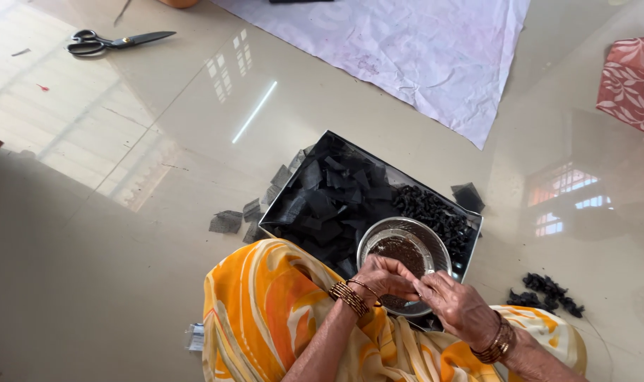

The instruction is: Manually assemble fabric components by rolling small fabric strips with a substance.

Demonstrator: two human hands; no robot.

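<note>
I see my left hand (387, 277) and right hand (455, 304) meeting fingertip to fingertip over the near rim of the steel bowl (435, 244), pinched narrow on something too small to identify; the bowl sits in the black tray (368, 150).

A: Location type?
B: Home floor. Glossy floor tiles (88, 283) reflecting windows, work laid out at floor level: scissors (113, 42), white sheet (421, 49), patterned cushion (633, 81).
</note>
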